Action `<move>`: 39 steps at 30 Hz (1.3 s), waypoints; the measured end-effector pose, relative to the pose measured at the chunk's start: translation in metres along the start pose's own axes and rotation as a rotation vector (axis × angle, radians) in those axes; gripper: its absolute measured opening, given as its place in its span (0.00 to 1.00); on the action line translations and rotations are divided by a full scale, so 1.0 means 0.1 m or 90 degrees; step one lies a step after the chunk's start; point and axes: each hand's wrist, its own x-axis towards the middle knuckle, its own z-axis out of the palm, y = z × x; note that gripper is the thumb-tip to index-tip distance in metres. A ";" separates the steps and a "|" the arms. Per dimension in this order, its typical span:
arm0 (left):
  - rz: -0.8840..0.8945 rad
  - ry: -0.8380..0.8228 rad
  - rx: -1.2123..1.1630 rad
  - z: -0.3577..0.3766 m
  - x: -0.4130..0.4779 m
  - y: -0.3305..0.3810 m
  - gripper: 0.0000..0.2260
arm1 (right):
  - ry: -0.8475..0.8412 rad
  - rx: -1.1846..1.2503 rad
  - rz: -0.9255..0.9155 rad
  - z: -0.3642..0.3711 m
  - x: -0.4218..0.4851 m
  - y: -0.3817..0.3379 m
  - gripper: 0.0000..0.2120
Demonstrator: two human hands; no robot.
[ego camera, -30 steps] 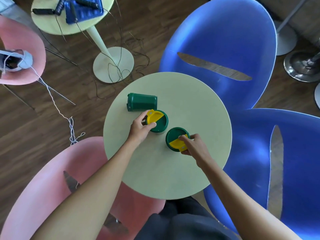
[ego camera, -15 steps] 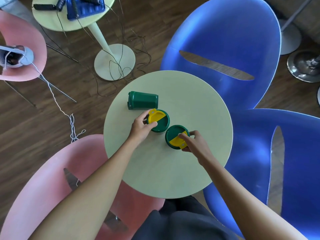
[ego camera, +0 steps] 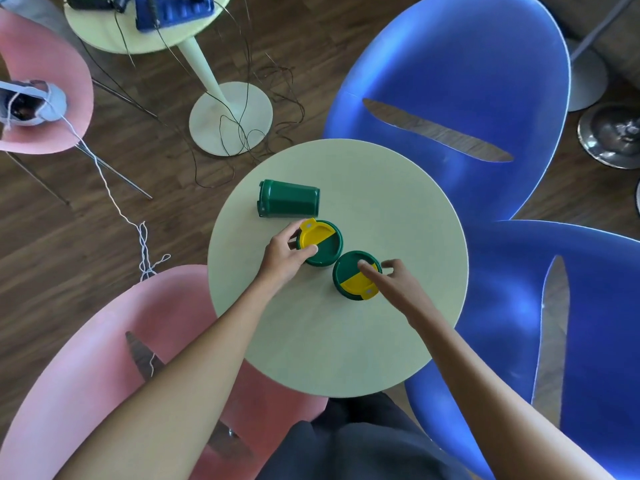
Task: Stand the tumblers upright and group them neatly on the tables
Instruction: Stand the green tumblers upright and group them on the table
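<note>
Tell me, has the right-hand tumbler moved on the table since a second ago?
No. The right upright tumbler sits at the same spot against the table edge; only the right hand has loosened, fingers lifting off its lid.

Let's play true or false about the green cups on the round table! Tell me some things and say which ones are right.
1. Three green tumblers are on the round table. True.
2. All three stand upright. False: the far tumbler lies on its side.
3. The left hand has its grip around a tumbler with a yellow flap. True.
4. The right hand holds its tumbler in the air. False: the near tumbler stands on the table, with the fingers open above its lid.
5. The chairs beside the table are all blue. False: the chair at the left is pink.
</note>
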 end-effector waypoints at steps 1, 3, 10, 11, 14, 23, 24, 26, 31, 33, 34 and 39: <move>0.000 -0.001 -0.008 0.00 0.00 0.00 0.25 | 0.034 -0.020 -0.023 -0.02 0.01 -0.06 0.39; -0.007 -0.005 -0.038 0.00 0.00 -0.02 0.25 | 0.109 -0.031 -0.091 -0.06 0.08 -0.28 0.36; -0.018 -0.011 -0.087 0.02 0.00 -0.07 0.24 | 0.069 -0.257 -0.370 0.37 0.88 -1.48 0.20; -0.012 -0.014 -0.084 0.03 0.00 -0.08 0.25 | 0.036 -0.322 -0.390 0.50 0.99 -1.64 0.22; -0.009 -0.007 -0.099 0.04 0.02 -0.14 0.27 | -0.056 -0.537 -0.458 0.86 1.18 -1.98 0.31; -0.008 0.001 -0.118 0.04 0.04 -0.19 0.25 | -0.140 -0.688 -0.514 1.06 1.49 -2.02 0.35; -0.009 0.000 -0.121 0.04 0.04 -0.19 0.25 | -0.128 -0.667 -0.527 1.02 1.47 -2.00 0.35; -0.013 -0.005 -0.126 0.04 0.03 -0.18 0.25 | -0.117 -0.600 -0.545 0.90 1.42 -1.93 0.35; -0.029 0.010 -0.131 0.06 0.02 -0.12 0.28 | -0.085 -0.375 -0.548 0.39 1.25 -1.61 0.32; -0.038 0.016 -0.134 0.06 0.02 -0.12 0.29 | -0.064 -0.304 -0.526 0.22 1.18 -1.39 0.28; -0.040 0.020 -0.134 0.06 0.02 -0.11 0.30 | -0.062 -0.269 -0.520 0.17 1.15 -1.26 0.26; -0.027 0.017 -0.136 0.05 0.02 -0.10 0.27 | -0.065 -0.144 -0.505 0.04 1.10 -0.88 0.12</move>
